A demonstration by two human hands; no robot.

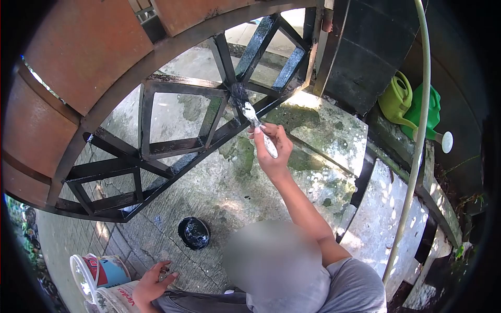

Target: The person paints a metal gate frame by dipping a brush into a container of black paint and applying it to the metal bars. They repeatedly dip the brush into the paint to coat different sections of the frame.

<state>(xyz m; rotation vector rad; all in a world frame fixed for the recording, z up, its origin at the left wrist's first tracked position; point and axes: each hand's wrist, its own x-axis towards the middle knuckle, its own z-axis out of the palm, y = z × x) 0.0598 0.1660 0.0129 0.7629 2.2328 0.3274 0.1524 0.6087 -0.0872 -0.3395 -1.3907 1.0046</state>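
My right hand (275, 151) grips a paintbrush (270, 147) by its pale, paint-spotted handle. The brush's dark bristles press on a joint of the black metal gate frame (182, 164), where several bars meet. Down at the lower left, my left hand (155, 284) hangs loosely by my knee, fingers apart and holding nothing, with dark smudges on them. Close to it stand white buckets (114, 271) with printed labels. On the concrete between my hands is a small black tub (193, 233) with dark, glossy paint inside.
Brown panels (78, 57) fill the gate's upper left. A pale hose or pole (420, 130) crosses the right side. Behind it sit a yellow-green watering can (395, 101) and a green watering can (420, 112). A grey slab (383, 214) lies beside the mossy concrete. A blurred head covers part of the lower middle.
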